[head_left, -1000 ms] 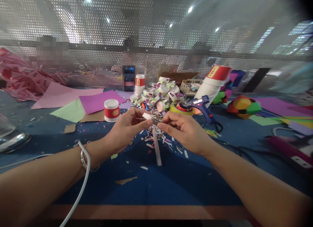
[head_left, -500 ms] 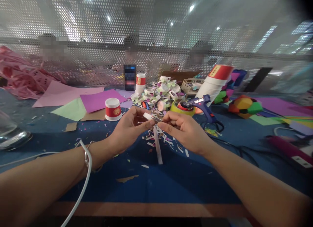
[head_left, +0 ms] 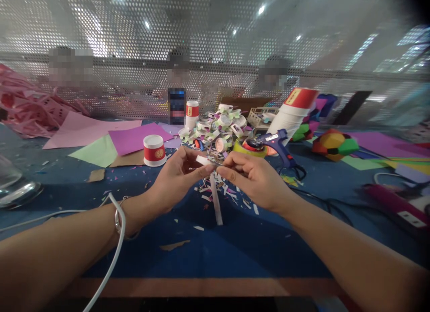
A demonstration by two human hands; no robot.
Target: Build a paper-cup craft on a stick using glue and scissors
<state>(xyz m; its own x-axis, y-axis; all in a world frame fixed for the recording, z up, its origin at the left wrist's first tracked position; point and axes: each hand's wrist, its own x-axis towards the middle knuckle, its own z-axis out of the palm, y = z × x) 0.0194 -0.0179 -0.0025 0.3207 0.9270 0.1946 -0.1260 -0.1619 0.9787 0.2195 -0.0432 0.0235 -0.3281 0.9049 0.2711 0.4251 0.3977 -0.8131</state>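
My left hand [head_left: 176,177] pinches a small white paper strip [head_left: 203,160] between thumb and fingers. Meeting it fingertip to fingertip, my right hand [head_left: 257,179] is closed on the other end of the same strip; its tips partly hide the piece. Below the hands a longer pale strip [head_left: 217,202] slants toward me, and I cannot tell whether it hangs or lies on the table. Paper scraps [head_left: 231,193] are scattered beneath. Behind the fingers rises a heap of small white paper pieces [head_left: 223,121], next to a roll of yellow tape [head_left: 247,148].
A blue glue gun [head_left: 278,144] rests right of the tape. A red-and-white paper cup [head_left: 154,150] stands upside down at left; stacked cups [head_left: 290,110] lean at right. Coloured paper [head_left: 137,139], a glass object [head_left: 16,186], a power strip [head_left: 399,206] and a white cable [head_left: 114,253] are around.
Both hands keep their pinch on the white strip with barely any motion. The whole view has shifted very slightly.
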